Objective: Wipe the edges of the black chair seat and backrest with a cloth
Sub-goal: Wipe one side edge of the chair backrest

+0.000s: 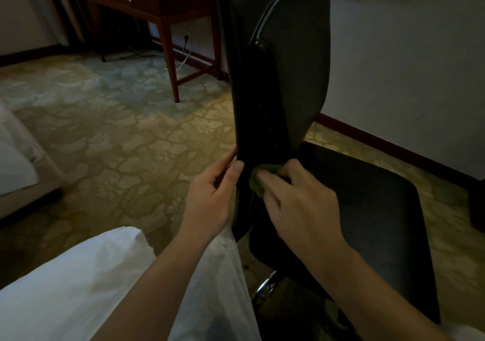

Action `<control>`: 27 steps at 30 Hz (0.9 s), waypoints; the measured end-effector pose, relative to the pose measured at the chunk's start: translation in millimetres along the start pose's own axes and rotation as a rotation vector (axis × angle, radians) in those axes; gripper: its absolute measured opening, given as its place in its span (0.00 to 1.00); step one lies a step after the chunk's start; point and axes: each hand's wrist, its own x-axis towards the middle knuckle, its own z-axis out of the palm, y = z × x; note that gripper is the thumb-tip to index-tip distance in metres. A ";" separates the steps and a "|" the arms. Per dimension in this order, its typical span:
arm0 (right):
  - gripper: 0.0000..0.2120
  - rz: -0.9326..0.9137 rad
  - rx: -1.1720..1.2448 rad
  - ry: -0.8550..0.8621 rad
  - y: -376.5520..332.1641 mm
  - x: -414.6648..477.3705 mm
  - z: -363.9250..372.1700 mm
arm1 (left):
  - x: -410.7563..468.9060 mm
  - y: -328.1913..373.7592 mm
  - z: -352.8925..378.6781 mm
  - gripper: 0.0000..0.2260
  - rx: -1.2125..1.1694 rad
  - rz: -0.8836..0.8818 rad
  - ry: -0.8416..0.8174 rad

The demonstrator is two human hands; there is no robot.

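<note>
A black chair stands in front of me, its tall backrest [294,59] seen edge-on and its seat [372,209] to the right. My left hand [212,193] grips the backrest's lower left edge, thumb on the near face and fingers behind. My right hand [296,204] holds a small green cloth [258,180] and presses it against the backrest's lower edge, just above the seat's back corner. Most of the cloth is hidden under my fingers.
A dark wooden desk [157,4] stands at the back left with a cable on the floor beside its leg. White fabric [91,283] covers my lap at the bottom left. A bed corner [18,162] shows at the left. A patterned carpet [118,130] and a white wall [406,65] surround the chair.
</note>
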 end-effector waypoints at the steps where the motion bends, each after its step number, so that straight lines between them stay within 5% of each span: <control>1: 0.11 -0.018 0.021 0.056 -0.1 6.2 -7.1 | -0.1 -0.1 0.0 0.20 0.000 0.000 0.000; 4: 0.12 -0.050 0.006 0.100 -1.7 23.2 -18.3 | -0.3 0.7 0.0 0.19 -0.009 -0.009 -0.004; 14: 0.07 0.032 -0.135 -0.197 -4.1 -12.7 24.7 | -0.8 5.1 1.1 0.21 -0.024 0.013 -0.002; 21: 0.09 -0.011 -0.061 0.025 -0.9 -1.4 8.4 | -1.4 4.1 1.3 0.19 -0.030 0.021 0.002; 27: 0.10 0.006 -0.063 0.036 -0.8 2.4 13.8 | -0.8 9.7 0.8 0.15 -0.030 0.028 -0.025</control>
